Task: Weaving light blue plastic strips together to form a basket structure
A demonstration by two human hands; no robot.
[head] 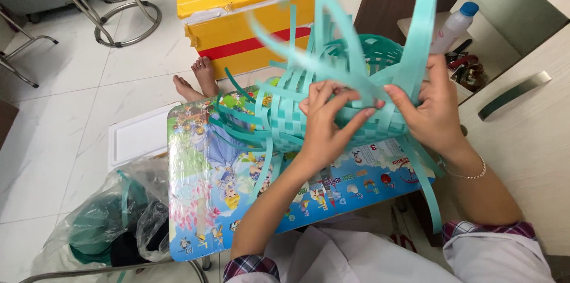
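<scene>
A half-woven teal basket [279, 118] of flat plastic strips rests on a small colourful cartoon-printed table [205, 200]. Loose teal strips [332, 40] stick up and fan out from its edge, some blurred. My left hand [323, 126] presses on the woven side, fingers spread over the strips. My right hand [432, 108] pinches a strip at the basket's right edge, where a long wide strip [423, 16] rises past the top of the view. A thin bracelet sits on my right wrist.
A yellow box [237, 28] with a red stripe stands behind the table, two bare feet [196, 81] beside it. A clear plastic bag [113, 223] with dark contents lies at lower left, next to a white tray [139, 134]. A white bottle [454, 25] with a blue cap stands at right.
</scene>
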